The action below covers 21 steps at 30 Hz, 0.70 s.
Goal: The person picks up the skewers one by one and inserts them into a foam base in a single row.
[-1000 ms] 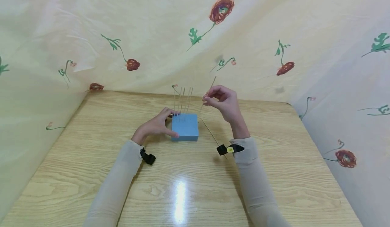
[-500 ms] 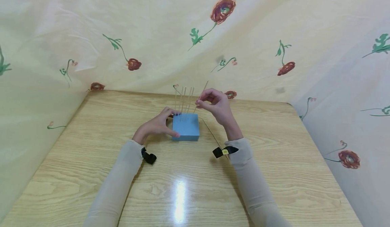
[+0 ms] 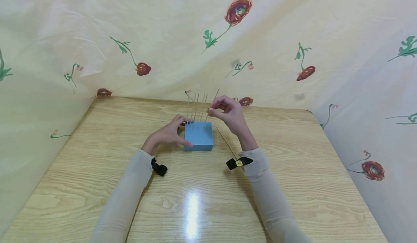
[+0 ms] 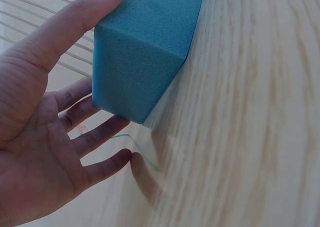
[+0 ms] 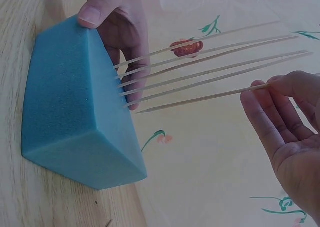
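A blue foam block (image 3: 199, 138) sits on the table, with several thin bamboo skewers (image 5: 215, 73) standing in its top toward the back left. My left hand (image 3: 170, 131) holds the block from the left, thumb at the front top edge and fingers around the far side. Between thumb and fingertips, my right hand (image 3: 230, 115) pinches another skewer (image 5: 200, 99), tilted, its upper end leaning right. In the right wrist view the pointed lower tip is close over the block's top, beside the row of standing skewers. Small dark holes show in the block's top there.
One loose skewer (image 3: 226, 143) lies on the wood-grain table (image 3: 163, 203) right of the block, partly hidden under the right wrist. A flower-printed cloth (image 3: 176, 47) hangs behind the table and along both sides. Each wrist wears a black strap with a small camera.
My right hand has moved left and slightly down with its skewer, bringing the tip from right of the block to over its back right part. My left hand keeps its hold.
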Available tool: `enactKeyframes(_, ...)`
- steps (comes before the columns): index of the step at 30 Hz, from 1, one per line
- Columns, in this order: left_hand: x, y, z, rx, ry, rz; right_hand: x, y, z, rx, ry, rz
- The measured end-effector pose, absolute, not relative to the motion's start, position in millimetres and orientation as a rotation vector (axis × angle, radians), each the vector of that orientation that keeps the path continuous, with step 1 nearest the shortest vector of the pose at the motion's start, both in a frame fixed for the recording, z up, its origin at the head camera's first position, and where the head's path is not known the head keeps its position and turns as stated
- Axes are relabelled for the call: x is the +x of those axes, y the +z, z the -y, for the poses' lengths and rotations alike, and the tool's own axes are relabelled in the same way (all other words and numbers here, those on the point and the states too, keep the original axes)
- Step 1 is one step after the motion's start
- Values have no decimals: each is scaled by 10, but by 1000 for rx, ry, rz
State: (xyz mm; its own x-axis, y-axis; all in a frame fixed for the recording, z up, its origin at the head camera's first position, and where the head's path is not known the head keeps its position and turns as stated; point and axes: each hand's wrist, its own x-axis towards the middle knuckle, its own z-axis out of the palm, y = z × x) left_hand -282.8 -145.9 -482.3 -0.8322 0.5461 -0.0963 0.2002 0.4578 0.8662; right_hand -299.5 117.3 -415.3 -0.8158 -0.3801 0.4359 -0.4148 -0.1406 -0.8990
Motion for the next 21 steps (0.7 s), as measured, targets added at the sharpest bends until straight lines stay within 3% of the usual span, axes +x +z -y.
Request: enactKeyframes(21, -2835, -4850, 1457, 624, 1337, -2349, -3014, -4204, -1140, 964, 2118, 2067)
